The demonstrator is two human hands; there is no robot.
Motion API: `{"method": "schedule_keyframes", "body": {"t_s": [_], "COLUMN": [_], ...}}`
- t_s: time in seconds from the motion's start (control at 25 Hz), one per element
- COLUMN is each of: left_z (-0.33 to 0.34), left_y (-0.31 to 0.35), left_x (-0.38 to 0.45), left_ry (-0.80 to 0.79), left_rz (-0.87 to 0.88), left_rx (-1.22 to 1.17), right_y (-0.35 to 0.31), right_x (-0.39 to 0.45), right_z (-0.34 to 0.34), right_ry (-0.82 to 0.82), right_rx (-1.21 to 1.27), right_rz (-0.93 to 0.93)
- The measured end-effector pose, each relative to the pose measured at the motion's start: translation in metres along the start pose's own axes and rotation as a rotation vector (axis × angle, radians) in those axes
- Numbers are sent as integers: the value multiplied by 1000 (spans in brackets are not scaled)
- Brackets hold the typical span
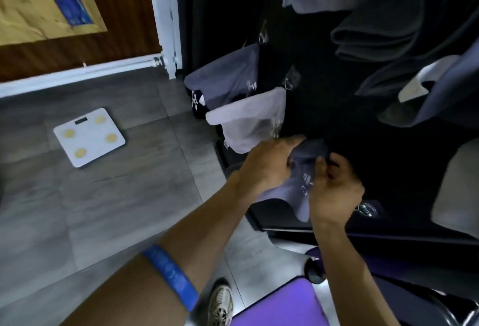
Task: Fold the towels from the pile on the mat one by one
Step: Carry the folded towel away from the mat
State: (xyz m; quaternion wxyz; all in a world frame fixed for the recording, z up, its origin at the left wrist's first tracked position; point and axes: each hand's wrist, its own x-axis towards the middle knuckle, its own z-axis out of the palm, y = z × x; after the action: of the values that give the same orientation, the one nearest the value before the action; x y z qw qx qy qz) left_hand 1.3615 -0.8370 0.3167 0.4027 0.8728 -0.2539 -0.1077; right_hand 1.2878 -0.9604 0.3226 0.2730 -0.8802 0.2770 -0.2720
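Two hands: both grip one small grey towel (302, 180) at centre right, against a black surface (324, 107).
Left hand (267, 167): closed on the towel's upper left part.
Right hand (334, 190): fingers pinched on its right edge.
Other cloths: a dark grey one (228, 76) and a pale one (251, 118) hang just beyond, farther left.
Floor: white bathroom scale (89, 136), far left.
Near edge: purple mat (280, 305).
Left forearm: blue wristband (171, 273).

Grey tiled floor (108, 196) carrying a few loose items.
A white bathroom scale (89, 137) is lying flat on the tiles, well apart from a purple mat (282, 305) and a shoe (220, 302) resting just beside it.
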Motion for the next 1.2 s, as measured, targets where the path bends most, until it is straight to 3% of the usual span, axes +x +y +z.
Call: {"method": "schedule_keyframes", "body": {"t_s": [0.2, 0.32, 0.48, 0.64, 0.76, 0.92, 1.2], "left_z": [21, 30, 46, 51, 48, 45, 33], "left_y": [-6, -11, -19, -23, -24, -30, -66], "left_x": [15, 10, 9, 4, -5, -31, -78], "left_ry": [-85, -90, -78, -48, -37, 125, 120], "left_rz": [-84, -115, -137, -184, -153, -263, -489], "left_rx": [95, 42, 14, -168, -36, 196, 112], "right_y": [-3, -3, -14, -27, -31, -37, -42], "right_x": [9, 5, -13, 14, 26, 27, 25], "right_z": [10, 5, -3, 13, 27, 36, 31], "right_ry": [-131, -160, -189, -272, -252, -245, -203], "right_rx": [-298, -295, -267, -288, -300, -245, -113], "right_rz": [167, 196, 32, 284, 421, 500, 548]}}
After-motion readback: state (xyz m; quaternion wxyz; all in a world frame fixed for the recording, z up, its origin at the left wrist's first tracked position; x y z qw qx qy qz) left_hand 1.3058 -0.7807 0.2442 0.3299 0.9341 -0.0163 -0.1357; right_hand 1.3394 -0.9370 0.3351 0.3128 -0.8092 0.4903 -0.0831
